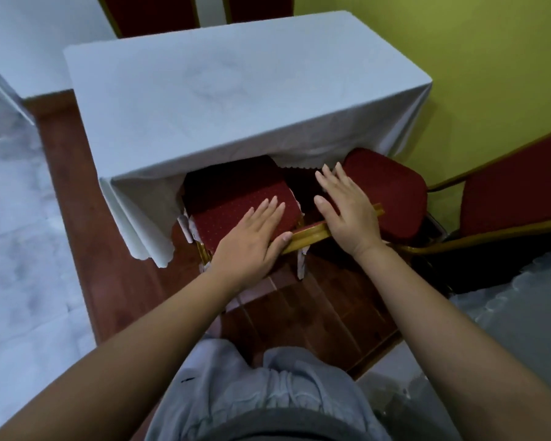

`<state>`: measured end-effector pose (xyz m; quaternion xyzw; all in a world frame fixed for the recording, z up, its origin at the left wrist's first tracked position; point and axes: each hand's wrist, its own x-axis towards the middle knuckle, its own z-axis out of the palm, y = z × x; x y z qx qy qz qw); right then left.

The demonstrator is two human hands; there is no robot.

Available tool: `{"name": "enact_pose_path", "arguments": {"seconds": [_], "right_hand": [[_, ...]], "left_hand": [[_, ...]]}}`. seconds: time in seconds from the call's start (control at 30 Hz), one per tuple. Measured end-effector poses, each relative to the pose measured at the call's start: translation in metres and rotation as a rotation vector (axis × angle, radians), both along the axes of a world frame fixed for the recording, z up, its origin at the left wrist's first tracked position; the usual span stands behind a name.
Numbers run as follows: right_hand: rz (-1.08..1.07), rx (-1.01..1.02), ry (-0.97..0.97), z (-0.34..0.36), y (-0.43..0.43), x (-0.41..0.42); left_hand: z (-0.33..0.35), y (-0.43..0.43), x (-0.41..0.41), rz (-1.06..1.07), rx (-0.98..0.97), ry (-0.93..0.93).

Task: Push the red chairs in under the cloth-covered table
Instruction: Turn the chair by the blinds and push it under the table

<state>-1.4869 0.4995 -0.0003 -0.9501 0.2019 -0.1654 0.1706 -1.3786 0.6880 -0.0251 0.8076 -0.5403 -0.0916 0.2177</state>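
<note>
Centre frame: red chair sat partly under the cloth-covered table, its seat front hidden by the hanging cloth. Left hand lay flat on the chair's padded back, fingers spread, thumb touching the gold frame rail. Right hand pressed open-palmed on the same rail, fingers extended, gripping nothing. Second red chair stood just right, seat mostly outside the cloth.

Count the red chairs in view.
4 chairs: two backs beyond the table; one partly under its near side, under the left hand and right hand; one right of it. Cloth may hide more.
</note>
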Motion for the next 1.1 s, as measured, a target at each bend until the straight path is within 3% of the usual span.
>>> {"name": "enact_pose_path", "arguments": {"seconds": [0.37, 0.7, 1.1], "right_hand": [[0.228, -0.078, -0.067, -0.011, -0.022, -0.03], [0.219, -0.071, -0.083, -0.01, -0.025, -0.02], [0.188, -0.062, -0.032, -0.009, -0.028, 0.054]], "left_hand": [[-0.002, 0.001, -0.04, 0.064, -0.005, 0.059], [-0.002, -0.003, -0.031, 0.148, -0.055, -0.008], [-0.003, -0.012, 0.041, 0.281, -0.03, -0.1]]}}
